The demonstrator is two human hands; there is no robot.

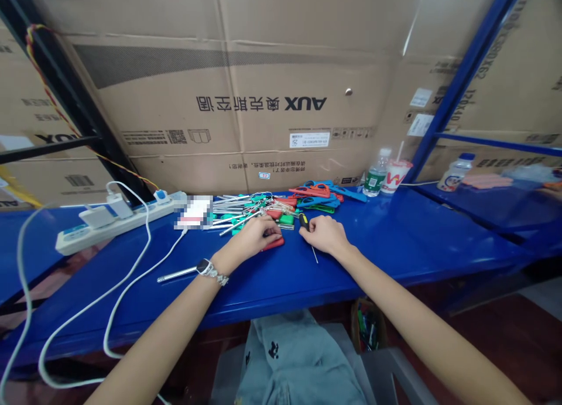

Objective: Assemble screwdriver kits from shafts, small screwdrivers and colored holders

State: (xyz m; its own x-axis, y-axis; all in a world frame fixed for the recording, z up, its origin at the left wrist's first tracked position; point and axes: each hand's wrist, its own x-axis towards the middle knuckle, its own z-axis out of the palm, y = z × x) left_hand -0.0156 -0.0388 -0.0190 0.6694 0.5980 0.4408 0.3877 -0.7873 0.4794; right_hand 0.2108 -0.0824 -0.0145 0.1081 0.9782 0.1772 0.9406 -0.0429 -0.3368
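My left hand (259, 234), a watch on its wrist, is closed with bent fingers over the red handle (273, 244) of a tool at the table's middle. A metal shaft (176, 274) lies in line with that handle, on the other side of my left forearm, which hides what lies between. My right hand (327, 234) is closed around a small screwdriver (304, 220) with a yellow and black handle. Its thin blade slants down below the hand. Just behind both hands is a pile of metal-shafted tools (232, 206) with green and red handles.
Blue and orange-red plastic tools (318, 194) lie behind my right hand. A power strip (123, 220) with white cables and a blurred-out phone-like object (193, 212) are left. Right stand a water bottle (376, 177), a paper cup (395, 175) and another bottle (456, 172). Cardboard boxes (263, 59) back the table.
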